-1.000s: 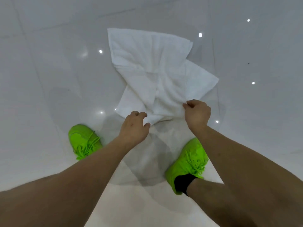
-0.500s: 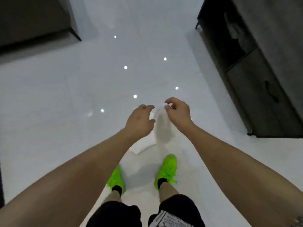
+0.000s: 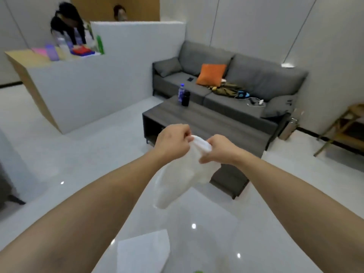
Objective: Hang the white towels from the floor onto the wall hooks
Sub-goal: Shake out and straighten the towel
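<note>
A white towel (image 3: 181, 174) hangs in the air in front of me, bunched at its top edge. My left hand (image 3: 172, 141) grips that edge on the left and my right hand (image 3: 218, 149) grips it on the right, both fists close together. The cloth droops down and to the left below the hands. A second white towel (image 3: 143, 251) lies flat on the glossy white floor near my feet. No wall hooks are in view.
A dark low coffee table (image 3: 206, 123) with two bottles (image 3: 183, 95) stands just beyond my hands. Behind it is a grey sofa (image 3: 246, 79) with an orange cushion. A white counter (image 3: 94, 75) is at left, with people behind it. A wooden stool (image 3: 346, 127) is at right.
I have stood up from the floor with the towel, lifting it from near my feet to chest height. My view has swung up from the floor to the room.
</note>
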A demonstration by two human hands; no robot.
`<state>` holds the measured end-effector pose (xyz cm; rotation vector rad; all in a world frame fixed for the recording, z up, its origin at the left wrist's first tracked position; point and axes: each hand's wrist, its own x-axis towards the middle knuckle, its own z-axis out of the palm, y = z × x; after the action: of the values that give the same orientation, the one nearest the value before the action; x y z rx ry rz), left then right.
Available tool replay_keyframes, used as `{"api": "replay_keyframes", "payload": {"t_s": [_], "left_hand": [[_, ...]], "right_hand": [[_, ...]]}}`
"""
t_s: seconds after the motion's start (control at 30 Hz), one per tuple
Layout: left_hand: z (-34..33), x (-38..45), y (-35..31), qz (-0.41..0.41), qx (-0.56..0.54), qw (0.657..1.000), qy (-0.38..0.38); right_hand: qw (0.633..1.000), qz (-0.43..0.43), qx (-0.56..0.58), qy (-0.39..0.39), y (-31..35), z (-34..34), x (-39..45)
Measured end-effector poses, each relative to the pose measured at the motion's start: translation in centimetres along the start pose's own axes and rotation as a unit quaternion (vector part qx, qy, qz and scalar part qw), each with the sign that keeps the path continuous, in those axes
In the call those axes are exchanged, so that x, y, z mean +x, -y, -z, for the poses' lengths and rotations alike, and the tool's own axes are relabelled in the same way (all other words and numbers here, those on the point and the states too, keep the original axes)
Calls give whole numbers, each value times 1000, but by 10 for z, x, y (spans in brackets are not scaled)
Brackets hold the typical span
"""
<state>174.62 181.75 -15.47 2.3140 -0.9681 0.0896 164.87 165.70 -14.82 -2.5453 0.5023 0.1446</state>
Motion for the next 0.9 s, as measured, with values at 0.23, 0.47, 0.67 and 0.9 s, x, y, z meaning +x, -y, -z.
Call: {"api": "replay_keyframes", "payload": {"t_s": [0.23,0.47,0.67,0.9], "left_hand": [[22,47,-97,-108,35,990,-79],[18,112,-198,-36,19,979,-198],[-57,137,-297,-85,-52,995,-6],[-157,150,-395,-126,-123,979,105]], "right_hand": [[983,-63,-39,-168,-64,85,-56],[960,-144,-97,-219,-181,162,-94],[949,-45,99,-297,-233,239,-109],[957,-3,27,-288,-293,299,-123]]}}
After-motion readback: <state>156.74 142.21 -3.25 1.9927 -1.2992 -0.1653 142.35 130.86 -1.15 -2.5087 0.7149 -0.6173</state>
